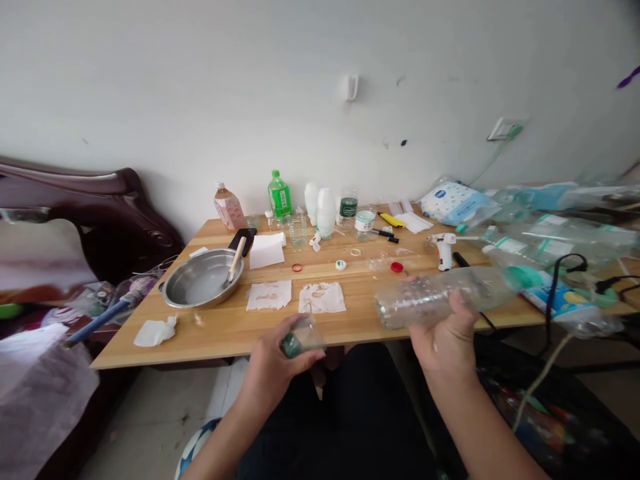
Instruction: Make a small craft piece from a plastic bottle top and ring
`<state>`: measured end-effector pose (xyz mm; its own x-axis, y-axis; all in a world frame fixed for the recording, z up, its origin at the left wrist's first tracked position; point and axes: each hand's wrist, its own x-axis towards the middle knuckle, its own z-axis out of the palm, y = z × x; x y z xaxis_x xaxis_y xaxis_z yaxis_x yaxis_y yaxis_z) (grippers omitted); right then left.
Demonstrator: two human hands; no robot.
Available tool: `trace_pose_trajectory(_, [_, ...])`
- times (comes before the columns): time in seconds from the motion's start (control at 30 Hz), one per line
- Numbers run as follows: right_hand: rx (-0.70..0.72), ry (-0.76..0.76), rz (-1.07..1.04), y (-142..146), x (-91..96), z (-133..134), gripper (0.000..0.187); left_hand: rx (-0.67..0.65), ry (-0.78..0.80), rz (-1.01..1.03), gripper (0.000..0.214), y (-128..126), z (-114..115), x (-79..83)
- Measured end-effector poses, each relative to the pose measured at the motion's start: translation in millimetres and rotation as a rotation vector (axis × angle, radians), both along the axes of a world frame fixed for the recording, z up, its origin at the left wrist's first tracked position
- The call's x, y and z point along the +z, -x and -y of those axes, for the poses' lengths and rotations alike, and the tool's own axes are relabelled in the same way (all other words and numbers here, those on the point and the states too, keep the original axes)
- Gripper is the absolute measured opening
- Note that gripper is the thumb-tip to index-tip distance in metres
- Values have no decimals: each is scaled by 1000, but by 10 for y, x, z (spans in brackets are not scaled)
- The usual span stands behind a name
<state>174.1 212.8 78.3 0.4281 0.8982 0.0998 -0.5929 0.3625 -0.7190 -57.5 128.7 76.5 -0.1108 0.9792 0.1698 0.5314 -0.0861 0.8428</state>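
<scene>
My right hand (447, 339) grips a clear plastic bottle (430, 298) that lies sideways over the near edge of the wooden table (220, 330), its green cap (523, 275) pointing right. My left hand (277, 363) is closed on a small clear piece of plastic with a dark green end (299, 339), held just below the table edge. Both hands are blurred by motion. Two stained paper tissues (296, 295) lie flat on the table just beyond my hands.
A steel pan (200, 280) with a brush in it sits at the left. Bottles, white cut bottle pieces, loose caps and rings, a glue gun (444, 248) and a wipes pack (453, 200) lie further back. Empty bottles pile at the right. A dark wooden sofa arm (100, 200) stands left.
</scene>
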Motion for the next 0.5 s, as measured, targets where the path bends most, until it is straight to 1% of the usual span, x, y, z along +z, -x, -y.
trace_pose_trajectory(0.07, [50,8,17,-7,-3,74,38,-58,-15,-81,61,50,-17,-8])
trace_pose_trajectory(0.1, [79,17,23,17,-14,139,38,-81,-43,-108,61,66,-60,2])
trace_pose_trajectory(0.17, [109,20,37,93,-55,290,37,-81,-145,-162,61,105,-248,39])
trace_pose_trajectory(0.2, [122,23,45,135,-86,362,37,-54,-226,-206,61,137,-396,58])
trace_pose_trajectory(0.23, [140,30,54,173,-123,425,37,-26,-271,-257,60,182,-573,73])
trace_pose_trajectory(0.27, [160,43,63,205,-163,474,37,4,-277,-284,57,239,-772,77])
trace_pose_trajectory(0.33, [198,79,78,246,-246,526,40,62,-225,-282,52,382,-1186,49])
trace_pose_trajectory(0.4, [230,102,84,253,-316,521,45,141,-188,-272,50,537,-1540,-29])
trace_pose_trajectory(0.43, [240,104,89,244,-339,503,48,180,-166,-270,50,610,-1673,-81])
trace_pose_trajectory(0.5, [235,99,120,210,-351,458,53,238,-131,-283,49,732,-1841,-187])
